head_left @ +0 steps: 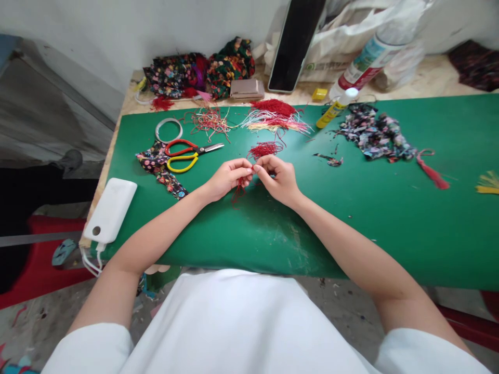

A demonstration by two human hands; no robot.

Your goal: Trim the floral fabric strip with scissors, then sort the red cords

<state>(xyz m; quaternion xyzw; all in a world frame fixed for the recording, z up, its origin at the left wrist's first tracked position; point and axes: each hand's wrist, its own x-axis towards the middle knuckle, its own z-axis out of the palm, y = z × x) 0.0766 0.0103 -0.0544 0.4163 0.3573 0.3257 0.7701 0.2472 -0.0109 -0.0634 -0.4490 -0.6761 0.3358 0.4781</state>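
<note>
My left hand and my right hand meet over the green mat, fingertips pinched almost together. Between them is a piece of thin red cord, its loose strands dangling below my left fingers. Most of the pinched part is hidden by the fingertips. Just beyond my hands lies a small pile of red cords. Farther back are a bundle of red and white tassels and a tangle of reddish cords. To the left, scissors with one red and one yellow handle rest partly on floral fabric.
A white power bank sits at the left edge, cable attached. Tape roll, glue stick, spray can and a leaning phone stand toward the back. Fabric scraps and a pink-red tassel lie right.
</note>
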